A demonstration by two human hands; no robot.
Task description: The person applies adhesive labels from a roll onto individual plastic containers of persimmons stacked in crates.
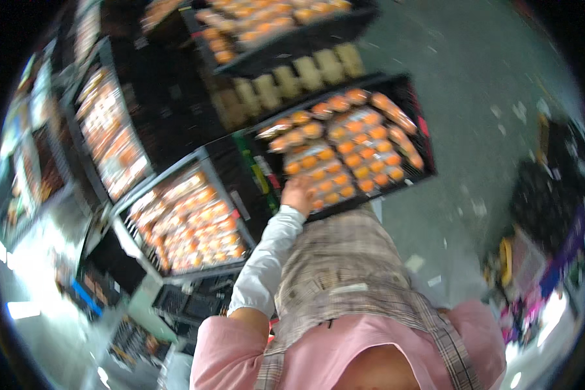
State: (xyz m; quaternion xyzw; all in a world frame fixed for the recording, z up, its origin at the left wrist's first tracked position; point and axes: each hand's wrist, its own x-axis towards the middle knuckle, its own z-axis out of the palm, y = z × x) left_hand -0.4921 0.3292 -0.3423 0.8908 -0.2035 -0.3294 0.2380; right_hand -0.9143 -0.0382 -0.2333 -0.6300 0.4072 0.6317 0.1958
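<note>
My left hand (300, 194), in a white sleeve cover, reaches into a black plastic crate (400, 84) before me. It lies at the near left corner of a clear-wrapped pack of round orange fruit (327, 175); blur hides whether its fingers grip the pack. Beside that pack lies a second flat pack (368, 153) of the same fruit. Narrower wrapped packs (339, 103) stand along the crate's far side, and two more (394, 113) run along its right side. My right hand is out of view.
A grey-rimmed crate (202, 156) of wrapped orange fruit stands to the left, with another filled crate (112, 136) beyond it. A further black crate (297, 41) of fruit packs sits ahead. Dark goods (541, 204) lie on the floor (468, 87) at right.
</note>
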